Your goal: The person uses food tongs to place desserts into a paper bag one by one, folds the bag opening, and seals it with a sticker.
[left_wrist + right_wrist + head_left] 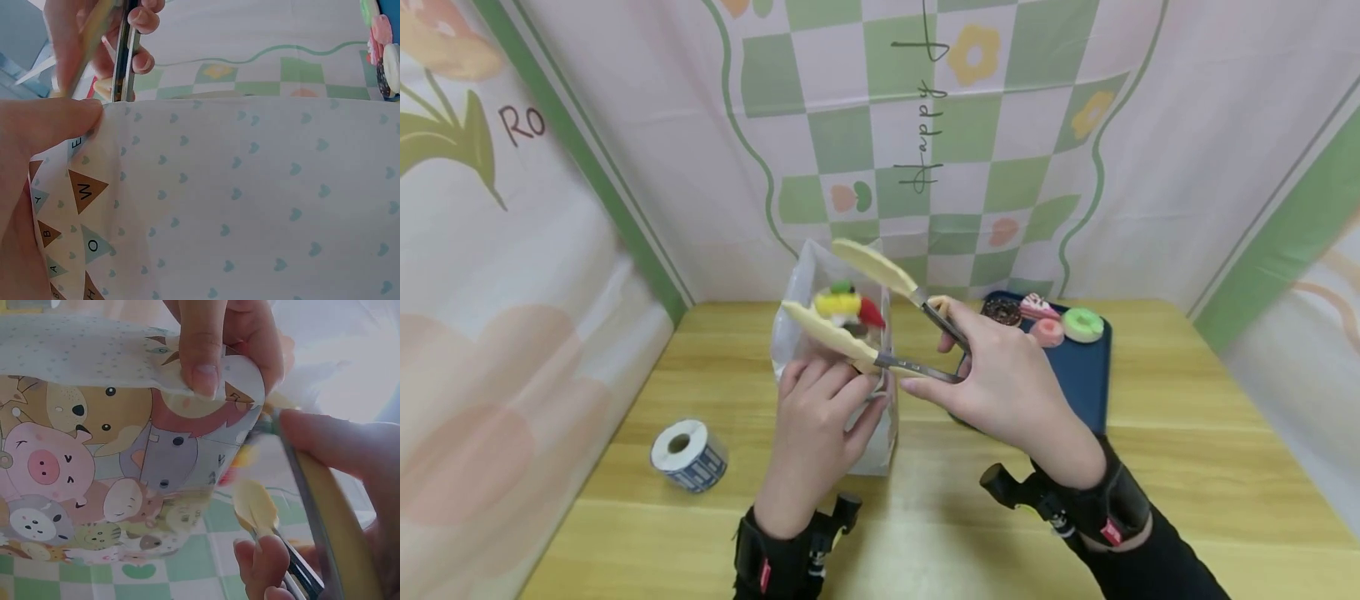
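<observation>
A white paper bag stands upright on the table, its mouth open; cartoon animals cover one side. My left hand pinches the near rim, the thumb on the outside in the left wrist view. In my right hand is a pair of food tongs with cream-yellow heads and dark metal arms. The tongs' heads are spread apart over the bag's mouth, with nothing between them. Colourful food pieces, yellow, red and green, show inside the bag; their lower parts are hidden.
At the back right lies a dark blue tray holding a chocolate doughnut, a cake slice, a pink doughnut and a green doughnut. A label roll stands at the left. A patterned cloth hangs behind the table.
</observation>
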### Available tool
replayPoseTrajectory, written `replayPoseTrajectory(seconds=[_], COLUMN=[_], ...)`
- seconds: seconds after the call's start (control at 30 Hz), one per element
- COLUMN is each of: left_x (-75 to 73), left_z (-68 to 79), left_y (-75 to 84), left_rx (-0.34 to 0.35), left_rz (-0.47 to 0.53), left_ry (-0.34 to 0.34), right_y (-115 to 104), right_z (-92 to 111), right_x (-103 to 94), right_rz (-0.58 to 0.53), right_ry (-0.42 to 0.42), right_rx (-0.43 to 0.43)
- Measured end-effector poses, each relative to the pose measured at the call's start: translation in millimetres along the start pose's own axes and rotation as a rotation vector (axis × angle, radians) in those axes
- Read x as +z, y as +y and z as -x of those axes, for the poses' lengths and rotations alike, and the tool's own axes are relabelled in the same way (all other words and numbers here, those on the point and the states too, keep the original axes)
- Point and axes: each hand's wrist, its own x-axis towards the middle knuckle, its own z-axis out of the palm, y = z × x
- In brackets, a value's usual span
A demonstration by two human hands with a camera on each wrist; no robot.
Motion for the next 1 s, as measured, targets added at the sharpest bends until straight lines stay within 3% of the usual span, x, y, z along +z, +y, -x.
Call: replayPoseTrajectory(seconds=[0.17,0.6,1.0], left_x=[2.9,0.6,3.0], left_z=[-1.5,-1.3,-0.9], left_y=[-1.0,0.4,1.1], left_rx=[0.031,0.003,-0.004], left_rz=[-0.006,0.011,0.021], left_ry=[0.040,0.021,0.023], right_y=[3,38,71], right_z=[3,23,36], right_x=[-4.3,-15.8,-23.1], right_rz=[-0.006,0.006,-0.022], right_ry=[0.034,0.085,0.035], right_rx=[0.044,0.152,0.309])
